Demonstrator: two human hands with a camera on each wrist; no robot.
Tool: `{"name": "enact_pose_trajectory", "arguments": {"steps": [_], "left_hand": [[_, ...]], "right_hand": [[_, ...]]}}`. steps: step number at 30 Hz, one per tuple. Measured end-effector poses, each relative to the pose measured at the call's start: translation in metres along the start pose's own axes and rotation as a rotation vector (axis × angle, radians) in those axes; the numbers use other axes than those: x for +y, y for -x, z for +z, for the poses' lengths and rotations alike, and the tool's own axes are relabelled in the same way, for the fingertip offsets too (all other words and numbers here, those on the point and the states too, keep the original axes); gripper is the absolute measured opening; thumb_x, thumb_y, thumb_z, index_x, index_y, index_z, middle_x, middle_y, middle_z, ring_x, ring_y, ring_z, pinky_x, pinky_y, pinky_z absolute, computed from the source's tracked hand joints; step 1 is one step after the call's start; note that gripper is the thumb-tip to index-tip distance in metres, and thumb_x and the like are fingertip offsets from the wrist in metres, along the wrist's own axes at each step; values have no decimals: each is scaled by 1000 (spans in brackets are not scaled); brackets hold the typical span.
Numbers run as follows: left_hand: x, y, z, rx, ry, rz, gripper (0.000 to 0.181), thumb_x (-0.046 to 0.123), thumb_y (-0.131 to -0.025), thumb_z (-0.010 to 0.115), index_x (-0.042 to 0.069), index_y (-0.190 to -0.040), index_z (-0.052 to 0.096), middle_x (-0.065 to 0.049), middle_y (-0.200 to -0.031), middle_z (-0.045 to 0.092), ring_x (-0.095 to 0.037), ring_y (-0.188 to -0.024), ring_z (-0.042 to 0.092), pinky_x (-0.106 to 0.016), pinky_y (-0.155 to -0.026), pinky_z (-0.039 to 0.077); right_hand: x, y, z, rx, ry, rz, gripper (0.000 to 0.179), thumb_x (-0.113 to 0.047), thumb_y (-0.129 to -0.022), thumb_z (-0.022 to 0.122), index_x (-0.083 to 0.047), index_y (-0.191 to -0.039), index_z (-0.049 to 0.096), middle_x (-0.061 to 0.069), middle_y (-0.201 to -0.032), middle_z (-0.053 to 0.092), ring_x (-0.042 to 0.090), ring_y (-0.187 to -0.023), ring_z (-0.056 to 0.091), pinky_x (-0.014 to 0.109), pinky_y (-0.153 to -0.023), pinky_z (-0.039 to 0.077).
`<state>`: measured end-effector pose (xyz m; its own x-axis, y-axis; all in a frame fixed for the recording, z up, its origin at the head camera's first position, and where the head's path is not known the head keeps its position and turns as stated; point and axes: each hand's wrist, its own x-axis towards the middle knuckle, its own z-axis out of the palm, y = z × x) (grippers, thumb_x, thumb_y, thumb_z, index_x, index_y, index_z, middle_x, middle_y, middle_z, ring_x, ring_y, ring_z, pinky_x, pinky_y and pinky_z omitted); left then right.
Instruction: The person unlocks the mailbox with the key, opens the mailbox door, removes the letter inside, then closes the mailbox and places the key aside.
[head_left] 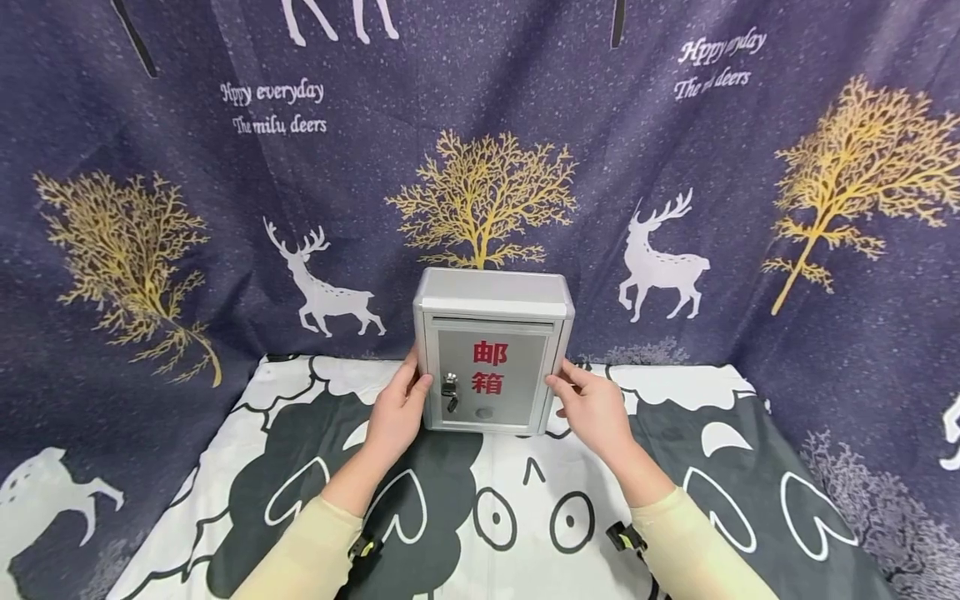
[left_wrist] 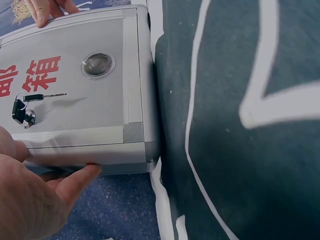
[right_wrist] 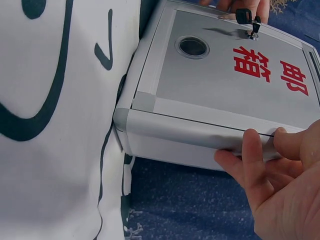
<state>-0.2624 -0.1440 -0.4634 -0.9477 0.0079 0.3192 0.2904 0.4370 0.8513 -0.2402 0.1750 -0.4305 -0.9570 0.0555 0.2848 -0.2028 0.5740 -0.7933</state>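
A silver metal mailbox with two red characters on its front stands upright at the far side of the table. My left hand holds its left side, thumb toward the front edge. On the opposite side, my right hand grips the box, with thumb and fingertips at the side frame. Keys hang from the lock on the left of the door. A small round window sits low in the door, and a narrow slot runs along the top of the front. The back is hidden.
A black-and-white cartoon cloth covers the table. Right behind the box hangs a dark blue curtain printed with deer and golden trees; it also runs along both sides. Dark wrist straps sit on both sleeves.
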Motion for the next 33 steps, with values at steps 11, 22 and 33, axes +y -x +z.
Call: {"name": "enact_pose_trajectory", "arguments": {"steps": [11, 22, 33], "left_hand": [[2, -6, 13, -9, 56, 25, 62, 24, -118, 59, 29, -176, 36, -8, -171, 49, -31, -152, 55, -52, -123, 45], [-3, -10, 19, -17, 81, 19, 62, 26, -119, 58, 30, -177, 35, -9, -174, 45, -31, -155, 51, -52, -125, 44], [-5, -10, 22, -16, -23, 16, 63, 37, -119, 55, 33, -178, 32, -9, -172, 47, -37, -152, 53, -61, -122, 44]], "right_hand": [[6, -1, -8, 35, 31, 0, 50, -29, -112, 73, -8, -156, 65, 14, -119, 82, 18, -70, 79, 32, -63, 62], [9, -2, -9, 65, 42, -9, 50, -29, -110, 75, -8, -154, 67, 15, -119, 83, 19, -69, 79, 30, -63, 63], [18, -2, -9, 67, 56, -35, 51, -32, -111, 74, -8, -156, 66, 13, -123, 82, 21, -76, 81, 29, -65, 63]]}}
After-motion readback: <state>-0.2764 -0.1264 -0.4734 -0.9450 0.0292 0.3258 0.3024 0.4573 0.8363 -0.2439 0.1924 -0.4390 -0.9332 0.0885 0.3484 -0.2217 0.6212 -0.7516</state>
